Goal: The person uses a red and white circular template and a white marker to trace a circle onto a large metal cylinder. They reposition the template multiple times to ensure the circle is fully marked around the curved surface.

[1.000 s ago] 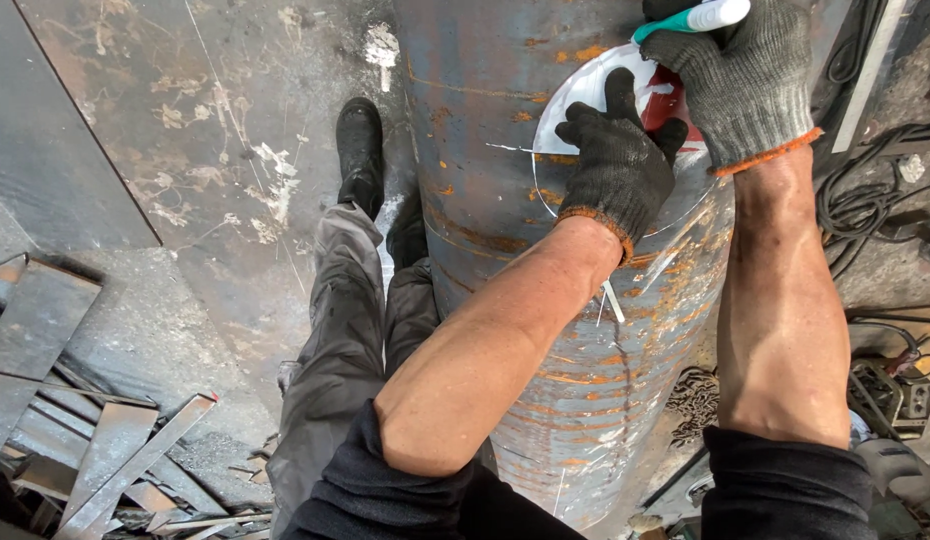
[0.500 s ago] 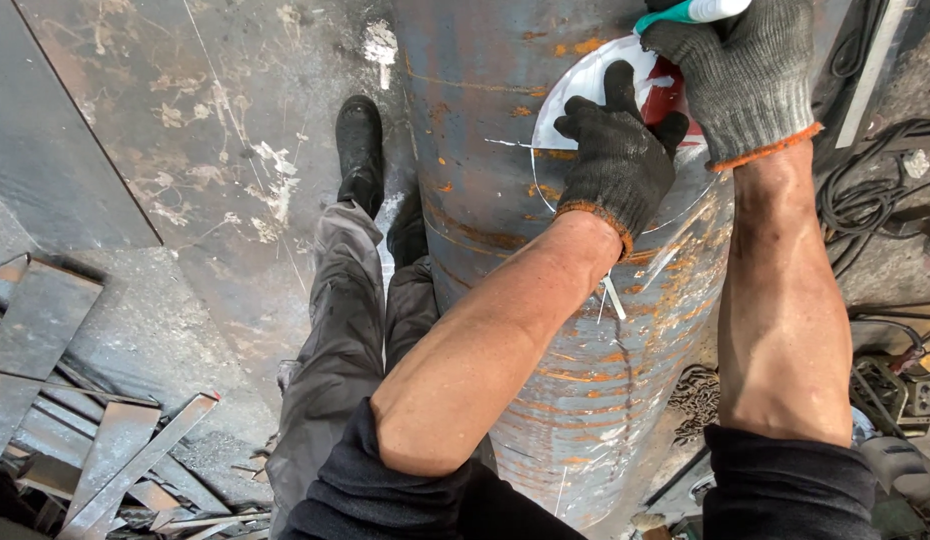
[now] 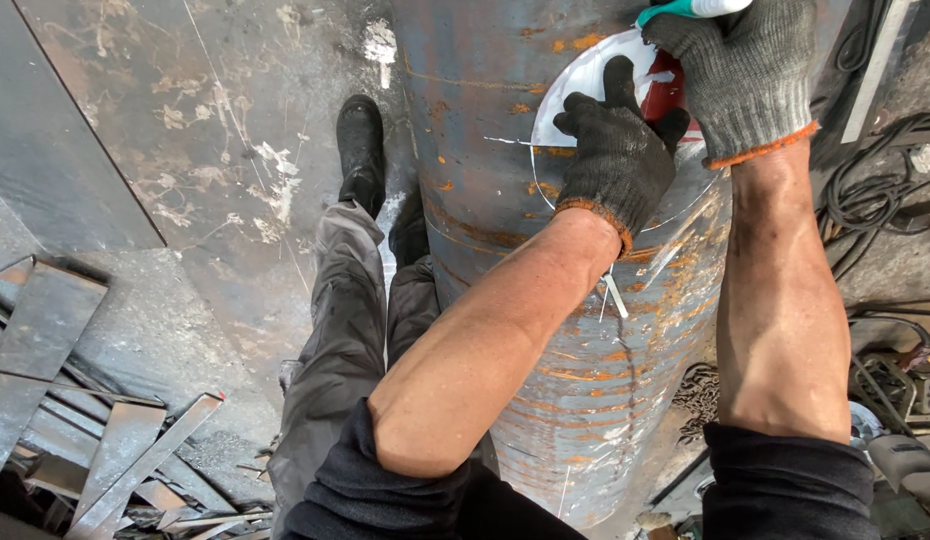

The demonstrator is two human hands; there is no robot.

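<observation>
A big rusty steel pipe [image 3: 585, 400] lies lengthwise in front of me. On its top rests a round white disc [image 3: 575, 85] with a red patch near its middle. My left hand [image 3: 610, 150], in a black glove, presses flat on the disc. My right hand [image 3: 740, 70], in a grey glove with an orange cuff, grips a marker [image 3: 690, 10] with a teal and white body at the disc's far edge. White drawn lines and an arc show on the pipe around the disc.
My legs and black boot [image 3: 360, 150] stand left of the pipe on a scratched steel plate floor [image 3: 185, 150]. Flat steel offcuts [image 3: 95, 440] lie piled at the lower left. Black cables [image 3: 875, 190] and small tools sit on the right.
Both hands and the disc have shifted slightly up and away along the pipe; the grip on the marker and the press on the disc are unchanged.
</observation>
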